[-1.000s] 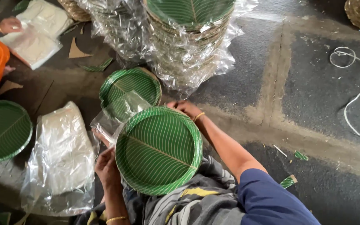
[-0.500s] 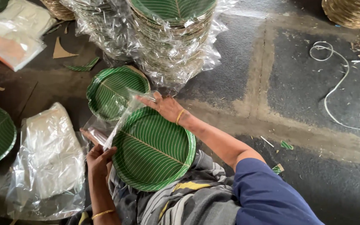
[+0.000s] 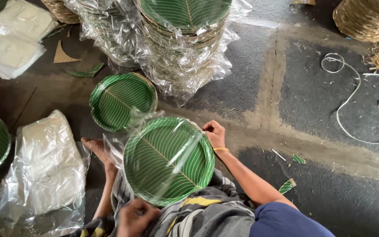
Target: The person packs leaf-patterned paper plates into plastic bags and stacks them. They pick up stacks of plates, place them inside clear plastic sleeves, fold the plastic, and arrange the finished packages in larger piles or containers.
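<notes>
While clear film covers it, hands grip plate (image 3: 165, 160).

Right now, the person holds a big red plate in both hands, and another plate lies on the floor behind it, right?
No, the plate is green, not red. The head view shows the left hand and right hand on its rim, and another plate on the floor behind it.

- The floor (image 3: 312, 87) is dark, rough and gray, with a paler strip (image 3: 281, 66).
- A white cord (image 3: 352, 101) curls on the right.
</notes>
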